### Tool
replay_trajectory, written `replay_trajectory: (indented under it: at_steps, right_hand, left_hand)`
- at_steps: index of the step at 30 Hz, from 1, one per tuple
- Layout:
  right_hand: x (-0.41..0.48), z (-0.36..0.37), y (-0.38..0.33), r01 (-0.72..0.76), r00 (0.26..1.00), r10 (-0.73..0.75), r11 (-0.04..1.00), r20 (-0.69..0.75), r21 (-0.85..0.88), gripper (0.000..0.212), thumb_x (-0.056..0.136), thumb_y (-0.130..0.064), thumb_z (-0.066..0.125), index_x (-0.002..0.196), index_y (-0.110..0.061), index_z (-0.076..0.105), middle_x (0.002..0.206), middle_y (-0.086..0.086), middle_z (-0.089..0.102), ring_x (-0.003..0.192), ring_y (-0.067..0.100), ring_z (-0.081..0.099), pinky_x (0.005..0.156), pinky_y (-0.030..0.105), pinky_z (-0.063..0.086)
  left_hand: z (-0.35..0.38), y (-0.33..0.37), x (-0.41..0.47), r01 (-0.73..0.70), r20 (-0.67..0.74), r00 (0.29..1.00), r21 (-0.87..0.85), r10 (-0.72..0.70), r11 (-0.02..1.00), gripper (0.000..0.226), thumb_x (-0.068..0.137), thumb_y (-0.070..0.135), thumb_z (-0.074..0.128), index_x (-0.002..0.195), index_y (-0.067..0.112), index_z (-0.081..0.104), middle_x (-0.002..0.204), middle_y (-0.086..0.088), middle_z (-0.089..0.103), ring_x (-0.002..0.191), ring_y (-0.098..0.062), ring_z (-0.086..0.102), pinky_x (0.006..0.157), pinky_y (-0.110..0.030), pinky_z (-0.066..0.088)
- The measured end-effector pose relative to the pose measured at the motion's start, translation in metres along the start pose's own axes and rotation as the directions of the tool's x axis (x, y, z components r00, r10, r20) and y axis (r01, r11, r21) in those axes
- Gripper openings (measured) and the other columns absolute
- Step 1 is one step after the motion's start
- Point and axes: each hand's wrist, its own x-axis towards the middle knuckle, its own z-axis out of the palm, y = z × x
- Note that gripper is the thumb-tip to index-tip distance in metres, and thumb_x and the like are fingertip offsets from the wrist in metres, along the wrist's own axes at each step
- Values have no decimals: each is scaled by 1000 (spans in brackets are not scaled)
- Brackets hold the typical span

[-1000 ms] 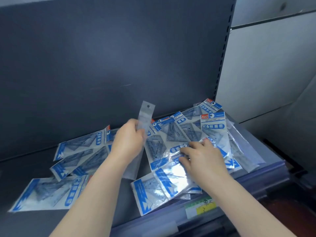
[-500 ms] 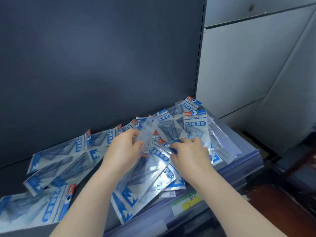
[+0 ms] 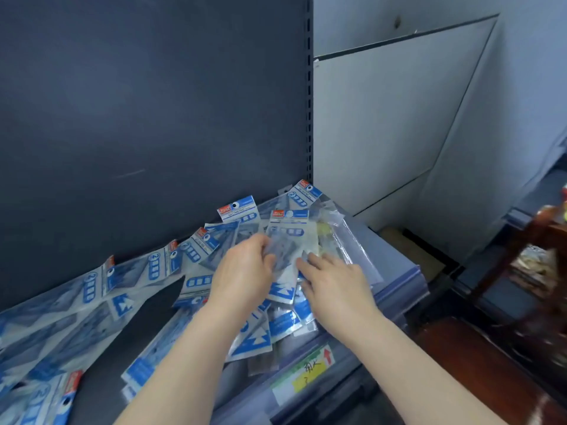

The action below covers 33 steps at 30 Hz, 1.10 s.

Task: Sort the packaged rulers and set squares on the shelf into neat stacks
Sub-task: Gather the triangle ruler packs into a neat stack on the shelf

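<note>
Many flat clear plastic packets with blue and white card tops lie spread over the dark grey shelf, from its left end to its right end. They lie on each other in a messy fan, and I see no neat stack yet. Near the right end, the top packet of the heap sits between the two hands. The left hand has its fingers curled over the left edge of the top packet and seems to grip it, though the picture is blurry there. The right hand lies flat, with fingers straight, and presses on the low right part of it.

I think these packets are very light and thin. The plastic looks shiny, so it is likely slippery, and a pile could slide apart. The ruler or set square inside should keep each one mostly stiff, but the bare plastic edges look floppy. A good place to hold is a side edge or the card top, thumb under and fingers over.

Each packet is long, with a white and blue card, a small red mark in one corner and a round hang hole. Bluish triangle shapes show through the plastic. A plain clear bag lies just right of the hands.
</note>
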Motion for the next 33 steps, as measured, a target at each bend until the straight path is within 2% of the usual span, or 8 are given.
replay_trajectory:
  at_steps: [3, 7, 11, 18, 21, 24, 27, 33]
  right_hand:
    - [5, -9, 0, 36, 999, -36, 993, 1, 113, 34, 95, -25, 38, 120, -34, 60, 116, -12, 62, 110, 20, 54, 75, 36, 39]
    - [17, -31, 42, -298, 943, 307, 951, -131, 86, 35, 93, -33, 52, 128, -31, 54, 128, -5, 59, 117, 24, 50, 87, 38, 41]
    - [29, -28, 57, -471, 878, 469, 882, 96, -10, 67, 85, -60, 55, 135, -18, 40, 138, 6, 47, 129, 29, 41, 96, 42, 39]
    - [32, -35, 93, -542, 839, 536, 839, 96, 51, 28, 92, -39, 55, 109, -16, 53, 112, 5, 62, 105, 28, 56, 81, 37, 42]
    - [31, -34, 99, -525, 848, 529, 830, 33, 191, 28, 90, -26, 60, 117, -20, 55, 111, 3, 62, 103, 27, 56, 76, 35, 45]
    - [31, -39, 92, -455, 857, 509, 820, -79, 348, 51, 91, -12, 59, 138, -22, 45, 122, 1, 58, 111, 26, 55, 81, 33, 43]
    - [36, -50, 80, -349, 875, 462, 809, -145, 472, 35, 94, -15, 53, 128, -18, 51, 115, 3, 60, 94, 22, 54, 74, 29, 40]
    - [39, -47, 17, -247, 966, 227, 690, 121, 680, 24, 90, -18, 52, 113, -20, 49, 106, 0, 63, 100, 21, 60, 86, 37, 47]
  left_hand:
    - [-1, -8, 3, 38, 39, 998, 72, -41, 997, 17, 96, 28, 51, 107, 19, 59, 106, -1, 66, 99, -26, 58, 78, -38, 48]
    - [0, -13, 4, 60, 60, 996, 88, -65, 994, 19, 95, 32, 51, 98, 18, 62, 96, -1, 65, 90, -26, 58, 74, -40, 51]
    - [5, 5, 8, 35, 76, 996, 66, -40, 997, 15, 93, 29, 51, 98, 19, 62, 96, 3, 64, 89, -23, 57, 73, -38, 49]
    - [16, 33, 21, -9, 106, 994, 28, 6, 1000, 14, 93, 23, 51, 103, 21, 60, 101, 4, 64, 95, -23, 58, 80, -42, 52]
    - [20, 44, 22, -2, 87, 996, -32, 5, 999, 15, 93, 26, 53, 105, 22, 61, 101, 5, 64, 95, -21, 58, 82, -42, 52]
    - [21, 47, 25, 29, 36, 999, -114, -25, 993, 14, 94, 32, 55, 104, 23, 58, 94, 7, 63, 91, -21, 59, 80, -41, 52]
    - [16, 42, 29, 89, -2, 996, -227, -92, 970, 16, 94, 36, 56, 97, 20, 55, 87, 4, 64, 83, -19, 59, 71, -36, 48]
    - [-2, 13, 21, 357, 167, 925, -690, -342, 630, 13, 96, 15, 51, 106, 11, 57, 95, -12, 66, 77, -25, 66, 65, -45, 61]
